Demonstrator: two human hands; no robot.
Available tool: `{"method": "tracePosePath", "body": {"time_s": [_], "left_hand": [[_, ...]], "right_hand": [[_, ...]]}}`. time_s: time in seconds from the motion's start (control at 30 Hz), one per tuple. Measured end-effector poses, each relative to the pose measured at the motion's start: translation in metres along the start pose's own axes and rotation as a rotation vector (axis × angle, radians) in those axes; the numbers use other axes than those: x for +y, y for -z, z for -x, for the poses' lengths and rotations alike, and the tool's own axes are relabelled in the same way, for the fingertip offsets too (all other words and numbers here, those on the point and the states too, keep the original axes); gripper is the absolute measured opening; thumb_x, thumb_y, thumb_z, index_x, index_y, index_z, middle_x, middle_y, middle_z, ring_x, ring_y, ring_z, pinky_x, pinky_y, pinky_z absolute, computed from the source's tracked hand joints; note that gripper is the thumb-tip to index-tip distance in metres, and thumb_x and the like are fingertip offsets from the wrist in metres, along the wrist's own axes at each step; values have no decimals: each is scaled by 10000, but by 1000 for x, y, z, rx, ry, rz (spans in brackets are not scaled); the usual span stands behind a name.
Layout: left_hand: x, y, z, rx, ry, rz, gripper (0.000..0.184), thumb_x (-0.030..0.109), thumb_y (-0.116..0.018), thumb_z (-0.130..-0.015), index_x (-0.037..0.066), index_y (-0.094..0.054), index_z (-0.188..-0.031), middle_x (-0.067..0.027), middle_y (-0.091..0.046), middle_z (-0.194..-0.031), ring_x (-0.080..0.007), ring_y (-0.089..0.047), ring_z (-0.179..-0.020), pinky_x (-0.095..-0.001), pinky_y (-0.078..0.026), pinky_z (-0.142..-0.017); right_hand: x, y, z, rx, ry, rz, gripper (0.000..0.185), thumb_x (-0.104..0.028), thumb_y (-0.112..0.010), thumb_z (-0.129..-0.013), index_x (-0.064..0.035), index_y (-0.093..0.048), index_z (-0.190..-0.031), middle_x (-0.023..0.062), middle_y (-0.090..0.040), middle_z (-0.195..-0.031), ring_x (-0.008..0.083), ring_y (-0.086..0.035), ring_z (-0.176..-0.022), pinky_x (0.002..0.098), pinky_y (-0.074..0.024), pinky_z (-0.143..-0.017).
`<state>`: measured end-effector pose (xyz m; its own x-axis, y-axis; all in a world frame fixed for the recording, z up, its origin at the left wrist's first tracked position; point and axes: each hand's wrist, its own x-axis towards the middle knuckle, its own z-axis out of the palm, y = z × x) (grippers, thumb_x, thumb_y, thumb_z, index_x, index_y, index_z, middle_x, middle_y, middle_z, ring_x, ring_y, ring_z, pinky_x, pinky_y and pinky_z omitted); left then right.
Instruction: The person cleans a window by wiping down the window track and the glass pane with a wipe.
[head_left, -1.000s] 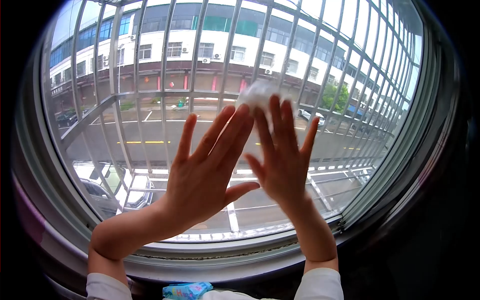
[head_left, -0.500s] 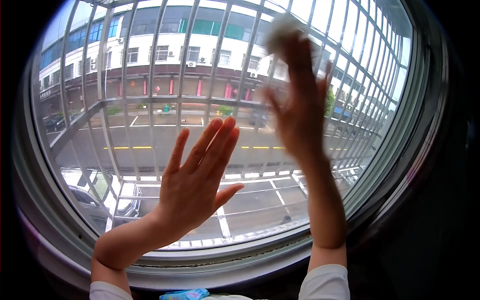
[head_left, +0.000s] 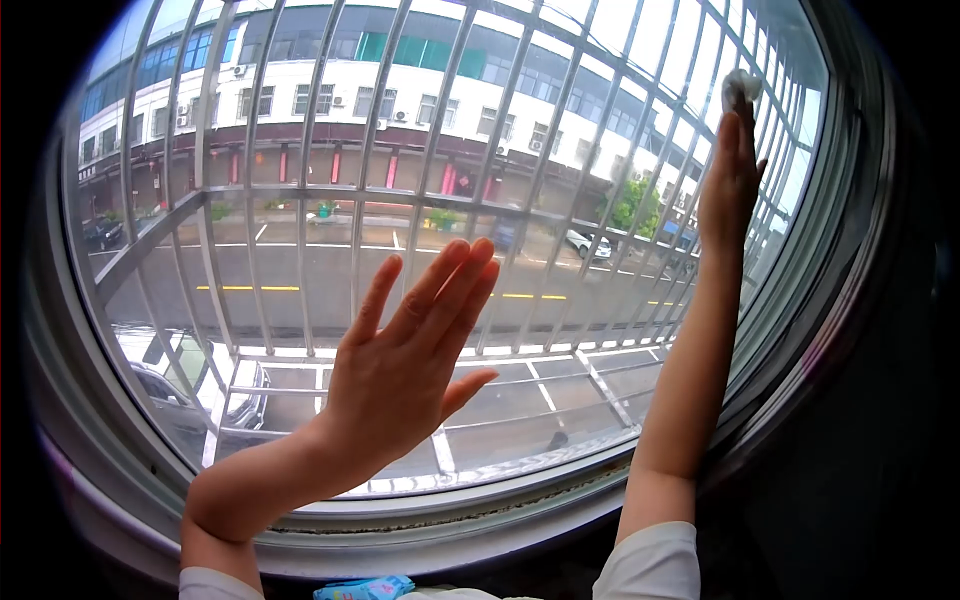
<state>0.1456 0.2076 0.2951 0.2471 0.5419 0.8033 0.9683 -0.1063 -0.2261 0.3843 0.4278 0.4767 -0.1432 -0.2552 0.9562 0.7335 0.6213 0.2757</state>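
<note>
Flat against the window glass (head_left: 480, 320), my left hand (head_left: 410, 350) has its fingers outstretched and holds nothing. My right hand (head_left: 732, 180) is raised at the upper right of the pane, seen nearly edge-on. Its fingers press a crumpled whitish wipe (head_left: 741, 90) to the glass, and the wipe shows at and beyond the fingertips. Part of the wipe is hidden behind the fingers.
Metal security bars (head_left: 359, 190) stand outside the glass. The window frame (head_left: 480, 512) curves round the pane. A blue packet (head_left: 362, 588) lies at the bottom edge. Beyond the bars are a street, parked cars and a white building (head_left: 335, 100).
My right hand has moved with the wipe from beside my left hand, up and then across to the upper right. My left hand has stayed nearly in place on the glass.
</note>
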Motion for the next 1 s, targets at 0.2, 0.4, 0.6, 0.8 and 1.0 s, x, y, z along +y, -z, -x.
{"method": "tracePosePath", "body": {"time_s": [0.2, 0.4, 0.6, 0.8, 1.0], "left_hand": [[3, 0, -1, 4, -2, 2, 900, 528, -666, -833, 95, -274, -1517, -78, -225, -1592, -194, -152, -1490, -483, -46, -1215], [-1, -17, 7, 127, -25, -13, 772, 521, -627, -870, 68, -400, -1453, -119, -296, -1554, -236, -194, -1476, -511, -39, -1209], [3, 2, 0, 13, -8, 7, 938, 510, -691, -799, 86, -267, -1520, -64, -218, -1599, -179, -169, -1486, -466, -43, -1219], [4, -2, 0, 20, -13, -42, 947, 544, -680, -801, 88, -266, -1521, -62, -201, -1604, -179, -152, -1490, -472, -34, -1219], [5, -2, 0, 12, -15, -120, 803, 595, -540, -891, 90, -359, -1488, -78, -239, -1590, -219, -152, -1488, -487, -64, -1212]], "right_hand": [[-157, 3, -7, -140, 207, -138, 711, -401, -642, -897, -260, -306, -1507, 53, -284, -1578, 258, -262, -1459, 666, -111, -1139], [-222, 16, 27, -358, 527, -272, 781, -671, -585, -805, -257, -424, -1448, 39, -324, -1560, 257, -269, -1454, 641, -109, -1161], [-95, 1, -32, -104, 284, -297, 515, -229, -447, -1025, -257, -294, -1516, 5, -306, -1572, 188, -367, -1409, 612, -172, -1151], [-26, 1, -76, 83, -109, -382, 404, -30, -476, -964, -74, -510, -1364, 192, -515, -1384, 329, -489, -1307, 424, -332, -1148], [-181, 0, -39, -228, 290, -511, 458, -356, -660, -893, -130, -559, -1278, 87, -480, -1438, 276, -460, -1331, 548, -258, -1134]]}}
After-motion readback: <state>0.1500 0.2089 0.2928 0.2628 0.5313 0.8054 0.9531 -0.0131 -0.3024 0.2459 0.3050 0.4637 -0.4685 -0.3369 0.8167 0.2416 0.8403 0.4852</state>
